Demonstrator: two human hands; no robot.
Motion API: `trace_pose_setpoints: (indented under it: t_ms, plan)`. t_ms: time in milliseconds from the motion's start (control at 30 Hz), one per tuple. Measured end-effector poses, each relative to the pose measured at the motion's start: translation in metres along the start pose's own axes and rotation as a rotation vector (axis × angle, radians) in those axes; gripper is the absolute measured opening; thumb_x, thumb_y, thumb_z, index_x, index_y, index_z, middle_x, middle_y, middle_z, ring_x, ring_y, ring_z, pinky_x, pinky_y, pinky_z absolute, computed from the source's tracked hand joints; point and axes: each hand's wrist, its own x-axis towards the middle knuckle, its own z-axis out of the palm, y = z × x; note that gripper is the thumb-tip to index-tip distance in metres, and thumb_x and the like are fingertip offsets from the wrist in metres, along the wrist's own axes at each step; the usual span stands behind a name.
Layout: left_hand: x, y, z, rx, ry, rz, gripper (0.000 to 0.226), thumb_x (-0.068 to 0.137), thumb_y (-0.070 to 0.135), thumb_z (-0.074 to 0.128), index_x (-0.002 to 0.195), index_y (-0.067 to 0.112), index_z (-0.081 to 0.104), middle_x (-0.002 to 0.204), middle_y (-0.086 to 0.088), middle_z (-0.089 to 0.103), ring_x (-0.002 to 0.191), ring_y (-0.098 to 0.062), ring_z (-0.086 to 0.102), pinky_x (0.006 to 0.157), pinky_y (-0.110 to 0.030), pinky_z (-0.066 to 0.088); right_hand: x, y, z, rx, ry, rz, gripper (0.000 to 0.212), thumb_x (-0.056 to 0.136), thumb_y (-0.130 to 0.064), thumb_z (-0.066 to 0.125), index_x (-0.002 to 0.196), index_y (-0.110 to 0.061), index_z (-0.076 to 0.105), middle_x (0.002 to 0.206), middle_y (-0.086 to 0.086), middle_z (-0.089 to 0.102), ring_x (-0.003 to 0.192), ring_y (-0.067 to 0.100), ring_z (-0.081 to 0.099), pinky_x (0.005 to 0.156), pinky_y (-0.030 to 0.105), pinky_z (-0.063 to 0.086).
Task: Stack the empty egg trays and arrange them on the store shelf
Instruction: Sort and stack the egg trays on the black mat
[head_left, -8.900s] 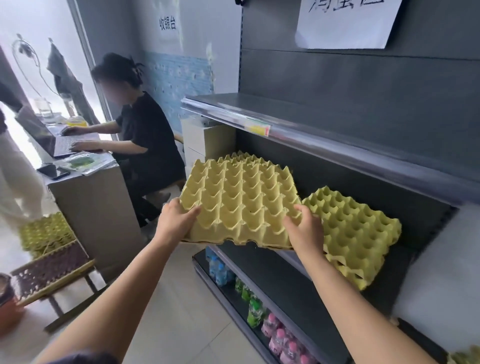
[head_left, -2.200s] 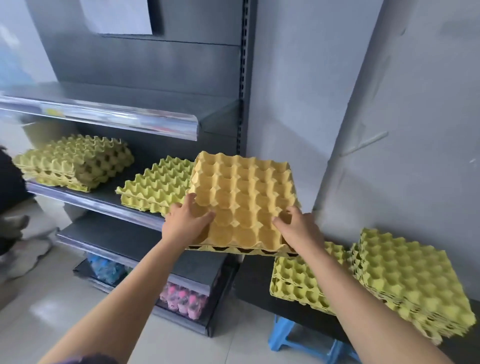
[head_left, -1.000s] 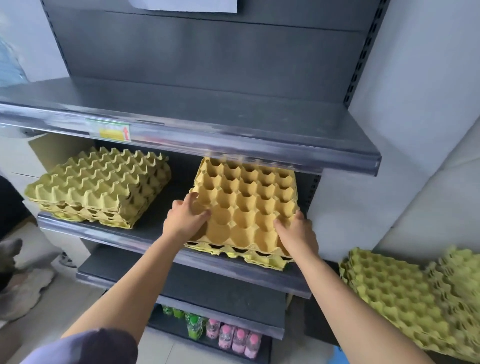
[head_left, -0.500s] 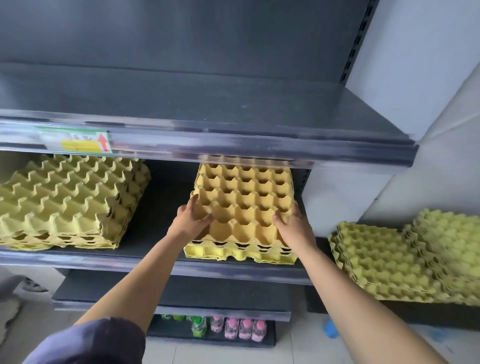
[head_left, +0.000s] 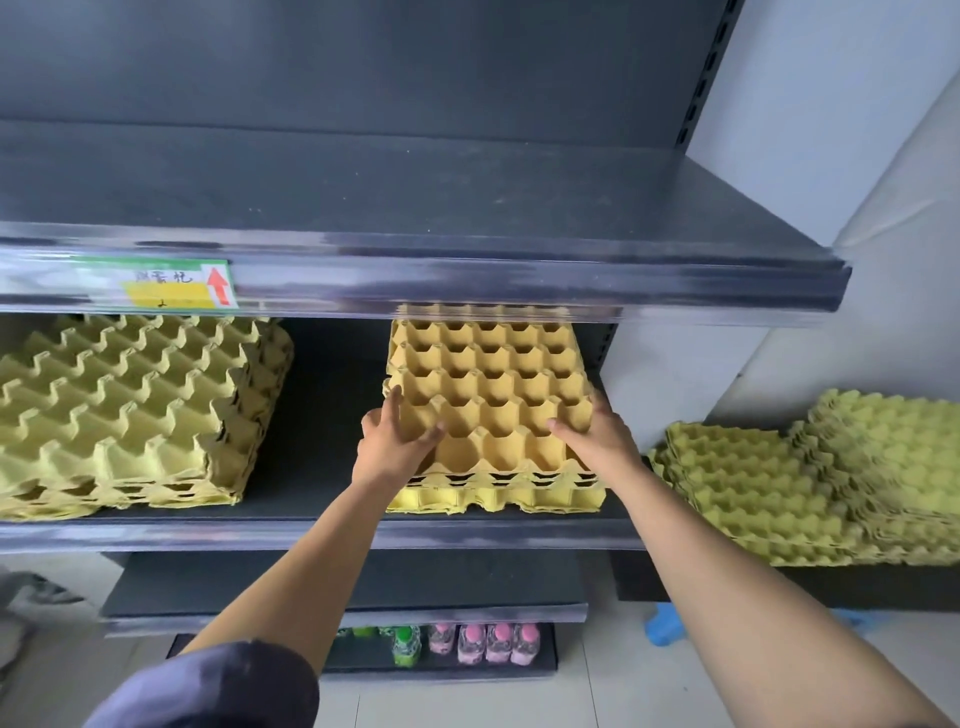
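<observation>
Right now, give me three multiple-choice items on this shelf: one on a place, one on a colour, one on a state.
1. Where is the tray that the left hand and right hand hold?
A on the floor; B on a stack on the middle shelf; C on the top shelf.
2. What colour is the arrow on the label?
A red; B blue; C green.
3. What are the hands doing?
A both idle; B only the left on the tray; C both gripping the tray.

1 B: the tray sits atop the yellow-green stack.
2 A: the arrow is plainly red.
3 C: each hand clasps one side of the tray.
</observation>
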Motion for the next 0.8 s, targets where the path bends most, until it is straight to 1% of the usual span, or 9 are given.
trace_pose_setpoints:
  t_ms: [67,167,267,367,433,567,633,733,800]
  plan:
    - [0.002,0.001,-0.001,0.031,-0.022,-0.026,0.088,0.079,0.056,0.064,0.148,0.033,0.013,0.146,-0.012,0.023,0.124,-0.038,0.043,0.098,-0.051,0.044,0.0,0.0,0.0,0.006,-0.011,0.01,0.096,0.079,-0.066,0.058,0.151,-0.023,0.012,0.146,0.012,0.039,0.127,0.033,0.047,0.097,0.046,0.047]
    - [0.0,0.008,-0.001,0.259,0.043,-0.008,0.083,0.081,0.057,0.059,0.147,0.031,0.016,0.15,-0.011,0.021,0.13,-0.038,0.035,0.102,-0.051,0.038,-0.008,-0.004,-0.002,-0.116,0.019,-0.012,0.088,0.084,-0.065,0.051,0.151,-0.023,0.014,0.145,0.015,0.037,0.128,0.036,0.044,0.097,0.048,0.046]
    - [-0.008,0.021,-0.003,0.445,0.134,0.102,0.069,0.086,0.053,0.055,0.144,0.028,0.027,0.149,-0.011,0.025,0.132,-0.037,0.031,0.103,-0.049,0.033,-0.02,-0.009,-0.012,-0.31,0.106,-0.102,0.069,0.091,-0.055,0.047,0.147,-0.022,0.024,0.142,0.013,0.039,0.126,0.036,0.043,0.094,0.047,0.046]
    - [-0.013,0.035,-0.006,0.611,0.168,0.261,0.052,0.09,0.048,0.051,0.137,0.027,0.043,0.14,-0.007,0.041,0.127,-0.031,0.038,0.101,-0.043,0.033,-0.035,-0.013,-0.024,-0.484,0.217,-0.242,0.052,0.095,-0.045,0.045,0.141,-0.022,0.038,0.136,0.009,0.046,0.116,0.032,0.05,0.086,0.04,0.047]
    - [-0.017,0.046,-0.006,0.696,0.177,0.384,0.042,0.092,0.044,0.049,0.131,0.028,0.049,0.134,-0.002,0.049,0.123,-0.027,0.043,0.098,-0.039,0.034,-0.042,-0.013,-0.033,-0.527,0.309,-0.343,0.043,0.094,-0.039,0.048,0.133,-0.02,0.049,0.126,0.008,0.055,0.108,0.031,0.055,0.082,0.038,0.048]
    - [-0.037,0.079,0.007,0.732,0.235,0.603,0.036,0.093,0.038,0.049,0.125,0.022,0.055,0.125,-0.001,0.058,0.118,-0.027,0.05,0.094,-0.039,0.037,-0.051,0.001,-0.056,-0.489,0.502,-0.485,0.03,0.084,-0.026,0.066,0.111,-0.014,0.067,0.103,0.009,0.068,0.089,0.034,0.064,0.071,0.041,0.052]
    - [-0.048,0.096,0.016,0.722,0.248,0.692,0.033,0.092,0.033,0.054,0.121,0.018,0.058,0.119,-0.004,0.062,0.112,-0.029,0.055,0.09,-0.04,0.041,-0.056,0.01,-0.071,-0.483,0.563,-0.512,0.027,0.084,-0.026,0.062,0.106,-0.014,0.069,0.099,0.007,0.069,0.086,0.032,0.064,0.068,0.039,0.052]
    - [-0.067,0.13,0.048,0.688,0.248,0.846,0.027,0.088,0.026,0.061,0.111,0.014,0.064,0.107,-0.008,0.067,0.098,-0.034,0.062,0.081,-0.042,0.047,-0.064,0.04,-0.106,-0.45,0.645,-0.508,0.032,0.084,-0.03,0.046,0.101,-0.016,0.07,0.093,0.004,0.07,0.08,0.03,0.063,0.064,0.036,0.051]
    - [-0.081,0.156,0.075,0.68,0.251,0.923,0.023,0.087,0.024,0.062,0.108,0.013,0.064,0.1,-0.008,0.069,0.091,-0.034,0.065,0.077,-0.041,0.049,-0.068,0.065,-0.134,-0.436,0.696,-0.502,0.029,0.083,-0.028,0.049,0.099,-0.016,0.071,0.091,0.003,0.07,0.078,0.029,0.063,0.062,0.035,0.05]
